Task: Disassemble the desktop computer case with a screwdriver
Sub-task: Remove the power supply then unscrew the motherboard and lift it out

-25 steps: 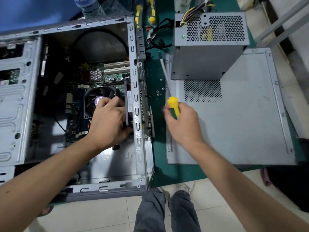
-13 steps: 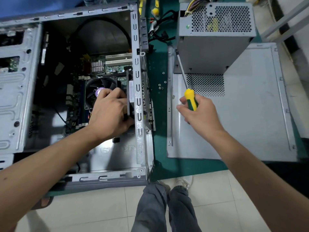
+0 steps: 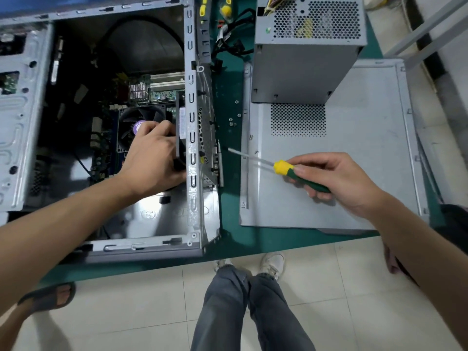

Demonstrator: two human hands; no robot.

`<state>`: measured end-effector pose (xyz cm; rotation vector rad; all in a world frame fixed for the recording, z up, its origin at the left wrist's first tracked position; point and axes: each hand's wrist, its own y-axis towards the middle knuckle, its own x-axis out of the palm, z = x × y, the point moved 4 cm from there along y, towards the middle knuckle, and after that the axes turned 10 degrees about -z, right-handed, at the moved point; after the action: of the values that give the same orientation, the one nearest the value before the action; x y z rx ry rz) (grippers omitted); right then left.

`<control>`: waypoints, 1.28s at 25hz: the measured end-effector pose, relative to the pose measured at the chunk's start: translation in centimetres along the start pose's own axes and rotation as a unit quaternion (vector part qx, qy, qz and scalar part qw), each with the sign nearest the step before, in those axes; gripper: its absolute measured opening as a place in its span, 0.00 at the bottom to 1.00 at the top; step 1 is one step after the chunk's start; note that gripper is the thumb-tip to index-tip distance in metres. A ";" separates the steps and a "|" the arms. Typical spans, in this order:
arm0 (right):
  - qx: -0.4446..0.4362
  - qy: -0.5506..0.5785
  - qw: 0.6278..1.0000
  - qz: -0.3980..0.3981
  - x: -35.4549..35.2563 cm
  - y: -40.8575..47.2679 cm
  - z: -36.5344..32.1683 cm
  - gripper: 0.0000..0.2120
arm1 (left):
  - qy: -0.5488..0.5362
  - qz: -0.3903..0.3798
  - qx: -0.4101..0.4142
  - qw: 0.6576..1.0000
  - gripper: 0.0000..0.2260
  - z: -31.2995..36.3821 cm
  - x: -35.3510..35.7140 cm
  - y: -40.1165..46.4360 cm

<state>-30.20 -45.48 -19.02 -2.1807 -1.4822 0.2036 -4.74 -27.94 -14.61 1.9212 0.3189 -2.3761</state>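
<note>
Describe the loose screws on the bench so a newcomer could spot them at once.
Start at the open computer case on the left and the flat grey side panel on the right. On the green mat between them lie the loose screws, just above the screwdriver tip: tiny silver dots, the only small bright bits there.

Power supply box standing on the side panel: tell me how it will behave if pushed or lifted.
The power supply looks like a stiff sheet-metal box, probably heavy for its size. Standing on the smooth side panel, it would likely slide rather than tip. Its cable bundle may drag.
</note>
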 end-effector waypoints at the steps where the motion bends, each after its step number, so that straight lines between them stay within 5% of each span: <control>1: 0.013 -0.024 1.000 -0.011 -0.2 -0.1 0.2 0.16 | -0.003 0.010 0.001 1.000 0.20 0.1 -0.1 0.0; 18: 0.046 -0.034 0.998 -0.037 0.1 0.4 1.5 0.16 | 0.017 0.039 0.019 0.999 0.20 0.1 -0.1 0.0; 32: -0.021 -0.084 0.995 -0.040 -0.8 1.4 -1.0 0.14 | 0.010 0.041 0.020 0.999 0.23 0.4 -0.2 0.0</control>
<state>-29.02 -46.95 -18.92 -2.1765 -1.6766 0.3385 -5.13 -28.00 -14.30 1.9356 0.1904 -2.3310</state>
